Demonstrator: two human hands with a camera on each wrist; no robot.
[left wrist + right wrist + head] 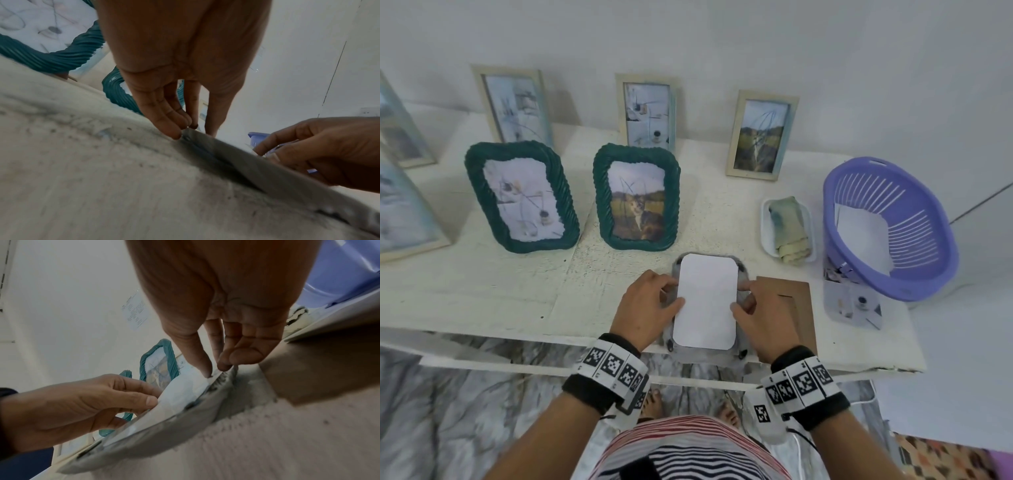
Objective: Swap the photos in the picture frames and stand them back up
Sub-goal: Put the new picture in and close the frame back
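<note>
Two hands are working one item: I am pinching the photo [705,301], blank side up, left hand [645,305] and right hand [760,317] on opposite edges, seating it squarely into the frame [742,270] lying face down at the tabletop [517,301] edge.

1. The head view is evenly and softly lit, with no hard glare; the standing frames cast faint shadows back onto the wall [722,41].
2. Wide-angle bending curves the desk [482,294] edge and stretches things at the picture's left border.
3. Both wrist views are dimmer, with the palms in shade.
4. The near desk surface there is smeared and out of focus.
</note>
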